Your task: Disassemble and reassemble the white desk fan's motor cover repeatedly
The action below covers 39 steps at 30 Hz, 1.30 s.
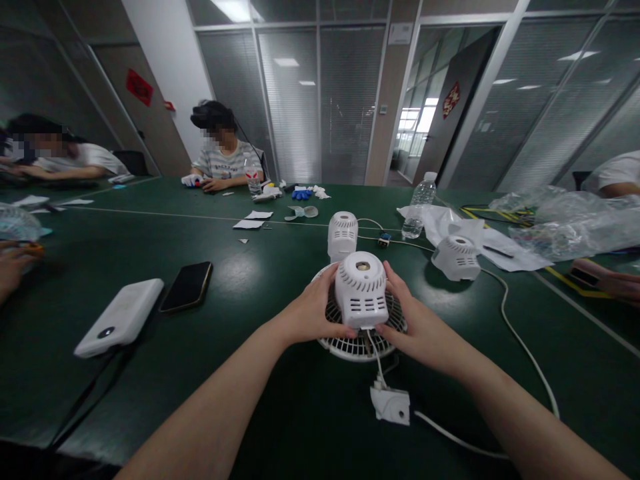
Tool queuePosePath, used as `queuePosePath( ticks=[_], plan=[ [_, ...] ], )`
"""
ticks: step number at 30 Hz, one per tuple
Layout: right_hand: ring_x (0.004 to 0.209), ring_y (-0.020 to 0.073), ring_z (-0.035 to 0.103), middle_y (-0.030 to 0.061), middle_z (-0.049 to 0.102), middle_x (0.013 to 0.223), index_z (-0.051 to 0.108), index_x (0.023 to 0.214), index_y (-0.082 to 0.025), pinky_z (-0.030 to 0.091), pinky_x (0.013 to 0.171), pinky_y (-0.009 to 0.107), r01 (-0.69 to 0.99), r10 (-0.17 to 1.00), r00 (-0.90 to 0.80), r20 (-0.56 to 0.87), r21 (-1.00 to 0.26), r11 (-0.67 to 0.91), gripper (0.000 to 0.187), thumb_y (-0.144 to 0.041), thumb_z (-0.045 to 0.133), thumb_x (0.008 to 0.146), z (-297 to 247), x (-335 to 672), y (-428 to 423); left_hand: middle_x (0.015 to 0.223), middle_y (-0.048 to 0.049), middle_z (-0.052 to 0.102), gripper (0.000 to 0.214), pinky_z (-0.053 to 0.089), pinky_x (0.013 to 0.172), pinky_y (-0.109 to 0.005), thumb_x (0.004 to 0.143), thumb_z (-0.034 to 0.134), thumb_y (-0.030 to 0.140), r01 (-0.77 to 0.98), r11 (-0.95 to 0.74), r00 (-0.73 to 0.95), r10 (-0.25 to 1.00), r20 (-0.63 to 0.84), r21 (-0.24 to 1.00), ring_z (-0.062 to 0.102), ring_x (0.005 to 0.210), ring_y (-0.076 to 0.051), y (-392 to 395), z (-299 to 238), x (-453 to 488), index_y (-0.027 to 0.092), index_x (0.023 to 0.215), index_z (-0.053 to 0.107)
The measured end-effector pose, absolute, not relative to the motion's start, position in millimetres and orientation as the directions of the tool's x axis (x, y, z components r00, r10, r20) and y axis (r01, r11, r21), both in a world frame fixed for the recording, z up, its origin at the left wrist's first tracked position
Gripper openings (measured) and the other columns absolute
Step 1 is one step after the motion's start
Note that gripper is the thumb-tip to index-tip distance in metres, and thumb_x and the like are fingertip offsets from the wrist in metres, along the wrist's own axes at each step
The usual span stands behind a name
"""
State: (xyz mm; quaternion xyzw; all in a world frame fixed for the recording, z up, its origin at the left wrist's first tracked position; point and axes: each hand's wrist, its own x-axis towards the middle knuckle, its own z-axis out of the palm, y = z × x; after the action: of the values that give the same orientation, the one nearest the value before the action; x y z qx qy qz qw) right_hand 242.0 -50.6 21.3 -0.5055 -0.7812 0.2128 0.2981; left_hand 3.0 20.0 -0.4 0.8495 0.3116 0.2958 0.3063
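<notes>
Between my two hands is a white fan motor housing, rounded, with rows of vent slots and a hole in its top. My left hand is wrapped round its left side, and my right hand grips the right side. Under the housing lies a round white fan grille, partly covered by it and by my hands. A thin cable runs from the housing down to a small white plastic part on the table. Just behind stands a second white housing.
A third white housing lies to the right, beside a water bottle, paper and plastic bags. A power bank and a phone lie at left on the green table. Other people sit around it.
</notes>
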Motion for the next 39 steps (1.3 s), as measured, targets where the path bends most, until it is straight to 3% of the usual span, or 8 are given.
queuePosePath(
  ticks=[3,14,29,35,39],
  plan=[
    [0.127,0.0385,0.049,0.0071,0.038,0.151,-0.007,0.151,-0.035,0.039,0.102,0.066,0.723,0.945,-0.263,0.193,-0.609,0.326,0.1,-0.029,0.064,0.081,24,240,-53,0.152,-0.0147,0.027,0.119,0.025,0.112,-0.061,0.054,0.083,0.05,0.35,-0.622,0.619,0.715,0.325,0.701,0.029,0.137,-0.04,21,-1,3,0.027,0.148,0.013],
    [0.124,0.0333,0.053,0.0077,0.041,0.149,-0.015,0.149,-0.034,0.04,0.104,0.057,0.801,0.975,-0.219,0.047,-0.562,0.207,0.095,-0.025,0.056,0.086,35,239,-58,0.153,-0.0146,0.025,0.125,0.021,0.113,-0.062,0.05,0.085,0.05,0.354,-0.641,0.64,0.698,0.323,0.681,0.027,0.139,-0.04,26,-6,1,0.028,0.149,0.012],
    [0.122,0.0345,0.055,0.0123,0.044,0.147,-0.014,0.15,-0.029,0.042,0.102,0.056,0.811,0.963,-0.263,0.052,-0.529,0.25,0.1,-0.034,0.06,0.083,38,242,-60,0.154,-0.0163,0.025,0.119,0.022,0.112,-0.063,0.054,0.083,0.05,0.398,-0.62,0.644,0.714,0.276,0.676,0.028,0.139,-0.04,26,-5,-2,0.026,0.148,0.015],
    [0.113,0.0333,0.062,0.0127,0.049,0.143,-0.013,0.15,-0.029,0.047,0.096,0.055,0.802,0.965,-0.256,0.061,-0.543,0.247,0.099,-0.021,0.056,0.08,40,240,-61,0.15,-0.0147,0.034,0.109,0.027,0.112,-0.057,0.057,0.081,0.049,0.413,-0.618,0.638,0.72,0.271,0.669,0.035,0.136,-0.036,28,-2,-2,0.024,0.145,0.022],
    [0.123,0.0343,0.055,0.0101,0.041,0.149,-0.005,0.152,-0.032,0.045,0.099,0.057,0.798,0.964,-0.231,0.133,-0.54,0.266,0.096,-0.013,0.052,0.077,39,238,-60,0.144,-0.0113,0.043,0.101,0.033,0.108,-0.055,0.061,0.079,0.049,0.489,-0.631,0.615,0.739,0.275,0.601,0.042,0.13,-0.034,27,3,-1,0.026,0.144,0.025]
  ],
)
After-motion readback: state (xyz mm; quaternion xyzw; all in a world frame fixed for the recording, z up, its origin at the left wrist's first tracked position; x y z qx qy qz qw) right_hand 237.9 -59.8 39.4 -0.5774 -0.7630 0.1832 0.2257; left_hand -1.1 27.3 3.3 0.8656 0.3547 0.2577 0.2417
